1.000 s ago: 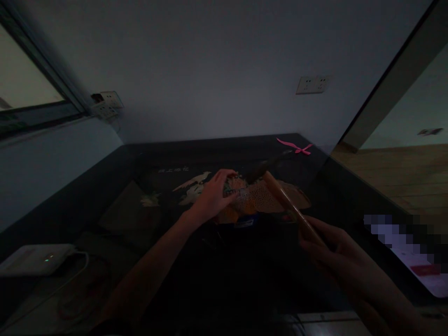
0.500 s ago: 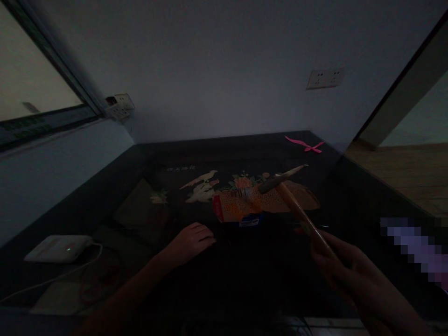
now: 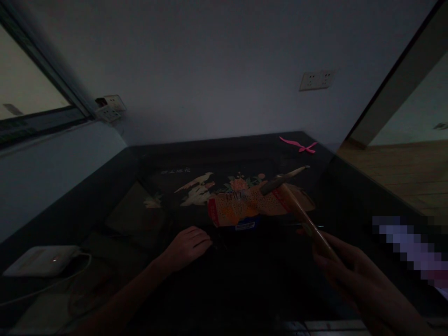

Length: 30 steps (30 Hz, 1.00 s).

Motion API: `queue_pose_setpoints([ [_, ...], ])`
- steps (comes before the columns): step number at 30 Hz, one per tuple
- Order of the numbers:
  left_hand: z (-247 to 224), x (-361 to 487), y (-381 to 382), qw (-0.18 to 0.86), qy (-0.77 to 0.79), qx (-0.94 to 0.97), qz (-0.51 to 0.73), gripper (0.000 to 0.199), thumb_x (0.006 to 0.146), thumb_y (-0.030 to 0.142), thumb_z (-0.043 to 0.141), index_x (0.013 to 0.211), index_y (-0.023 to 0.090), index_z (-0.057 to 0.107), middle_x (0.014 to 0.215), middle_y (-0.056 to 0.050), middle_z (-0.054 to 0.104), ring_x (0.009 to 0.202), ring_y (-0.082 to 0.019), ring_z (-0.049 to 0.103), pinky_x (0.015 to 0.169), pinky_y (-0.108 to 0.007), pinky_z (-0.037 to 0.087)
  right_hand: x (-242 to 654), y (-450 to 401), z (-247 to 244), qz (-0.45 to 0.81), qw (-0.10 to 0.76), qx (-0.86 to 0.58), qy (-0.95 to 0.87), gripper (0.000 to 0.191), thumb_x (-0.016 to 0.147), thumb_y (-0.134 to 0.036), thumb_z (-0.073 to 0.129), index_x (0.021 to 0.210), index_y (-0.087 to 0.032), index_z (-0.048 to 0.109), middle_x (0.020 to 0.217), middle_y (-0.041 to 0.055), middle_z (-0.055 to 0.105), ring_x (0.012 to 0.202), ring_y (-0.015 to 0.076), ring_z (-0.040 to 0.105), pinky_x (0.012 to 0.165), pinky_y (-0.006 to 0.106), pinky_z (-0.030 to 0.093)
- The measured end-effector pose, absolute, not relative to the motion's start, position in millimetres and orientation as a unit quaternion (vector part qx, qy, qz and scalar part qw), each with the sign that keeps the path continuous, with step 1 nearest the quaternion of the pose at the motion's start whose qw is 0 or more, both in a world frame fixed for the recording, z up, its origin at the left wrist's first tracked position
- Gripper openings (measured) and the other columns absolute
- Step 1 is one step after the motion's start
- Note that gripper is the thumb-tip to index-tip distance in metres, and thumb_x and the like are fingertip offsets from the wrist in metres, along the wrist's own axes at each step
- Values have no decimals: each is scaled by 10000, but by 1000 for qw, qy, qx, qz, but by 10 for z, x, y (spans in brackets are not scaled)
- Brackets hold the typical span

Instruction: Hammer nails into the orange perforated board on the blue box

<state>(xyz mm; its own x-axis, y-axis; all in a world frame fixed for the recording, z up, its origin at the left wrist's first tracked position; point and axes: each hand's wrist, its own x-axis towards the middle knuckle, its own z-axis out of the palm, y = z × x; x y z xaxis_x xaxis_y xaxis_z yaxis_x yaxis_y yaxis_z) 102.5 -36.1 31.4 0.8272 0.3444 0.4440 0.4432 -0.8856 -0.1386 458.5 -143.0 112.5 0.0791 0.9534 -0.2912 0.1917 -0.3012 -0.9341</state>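
Note:
My right hand (image 3: pixel 346 266) is closed around the wooden handle of a hammer (image 3: pixel 297 207). The hammer's dark metal head, with a long pointed end, is over the right part of an orange, patterned packet (image 3: pixel 229 207) with red bands. A blue item (image 3: pixel 247 224) shows under the packet's near edge. My left hand (image 3: pixel 191 245) rests on the dark tabletop, left of and nearer than the packet. Its fingers are curled together; whether anything is under them is too dark to tell.
The dark table (image 3: pixel 217 149) bears a bird and flower picture. A white device (image 3: pixel 42 260) with a cable lies at the left. A pink ribbon (image 3: pixel 304 148) is at the far right corner. A pixelated purple thing (image 3: pixel 409 252) lies at the right.
The whole view has shifted slightly, so the table things sit a little further left. The hammer head remains over the packet, and more of the packet's right red band shows.

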Motion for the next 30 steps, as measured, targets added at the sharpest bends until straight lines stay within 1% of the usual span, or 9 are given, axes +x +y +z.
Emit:
queue_pose_setpoints([
  [6, 587, 1114, -463, 53, -164, -946, -274, 190, 854, 122, 540, 1026, 175, 598, 868, -48, 712, 833, -150, 652, 759, -279, 521, 4555, -1423, 1137, 498, 392, -634, -442, 583, 757, -494, 647, 1259, -214, 548, 568, -70, 365, 433, 72, 314, 350, 158, 245],
  [8, 750, 1237, -437, 32, -153, -931, -329, 215, 850, 119, 537, 1050, 178, 588, 858, -45, 707, 817, -142, 655, 740, -266, 527, 4548, -1411, 1129, 497, 409, -627, -438, 590, 734, -493, 669, 1244, -217, 566, 588, -66, 392, 434, 66, 322, 349, 154, 264],
  [10, 929, 1413, -361, 23, -158, -901, -404, 231, 837, 103, 549, 1053, 177, 585, 828, -35, 697, 777, -131, 653, 710, -248, 527, 4540, -1398, 1130, 497, 419, -622, -437, 593, 720, -496, 677, 1237, -223, 575, 597, -66, 393, 421, 62, 323, 339, 157, 274],
  [12, 1093, 1616, -241, 8, -201, -866, -458, 181, 823, 97, 567, 978, 184, 602, 821, -23, 694, 741, -121, 653, 694, -234, 526, 4531, -1391, 1144, 496, 417, -621, -441, 588, 723, -491, 676, 1236, -222, 578, 584, -69, 377, 402, 62, 310, 323, 163, 263],
  [14, 1208, 1811, -94, -41, -257, -846, -465, 85, 829, 146, 570, 888, 181, 620, 812, -20, 697, 712, -121, 653, 670, -226, 525, 4521, -1391, 1169, 491, 412, -619, -454, 580, 734, -478, 673, 1240, -211, 576, 559, -77, 350, 392, 60, 284, 316, 165, 239],
  [17, 1253, 2035, 131, -104, -325, -811, -475, 55, 813, 180, 582, 811, 169, 636, 774, -17, 696, 711, -134, 652, 698, -245, 521, 4508, -1400, 1204, 492, 405, -621, -456, 587, 749, -484, 649, 1257, -205, 561, 554, -85, 337, 392, 57, 281, 325, 164, 231],
  [21, 1165, 2183, 331, -172, -369, -785, -468, 55, 802, 186, 599, 806, 172, 652, 777, -9, 691, 721, -132, 642, 704, -247, 509, 4508, -1400, 1212, 481, 401, -631, -458, 591, 740, -486, 648, 1251, -203, 567, 580, -70, 380, 422, 70, 328, 350, 175, 259],
  [25, 1067, 2223, 385, -241, -372, -781, -439, 55, 795, 172, 606, 821, 170, 653, 806, -11, 695, 758, -135, 647, 733, -253, 509, 4517, -1380, 1195, 497, 375, -641, -450, 627, 756, -515, 619, 1294, -210, 521, 535, -87, 347, 385, 71, 300, 344, 183, 233],
  [30, 964, 2224, 414, -301, -364, -773, -423, 45, 789, 161, 603, 825, 165, 629, 820, -15, 678, 774, -135, 644, 745, -261, 519, 4503, -1356, 1201, 503, 380, -633, -449, 610, 737, -507, 638, 1258, -203, 544, 539, -79, 391, 404, 83, 324, 349, 185, 247],
])
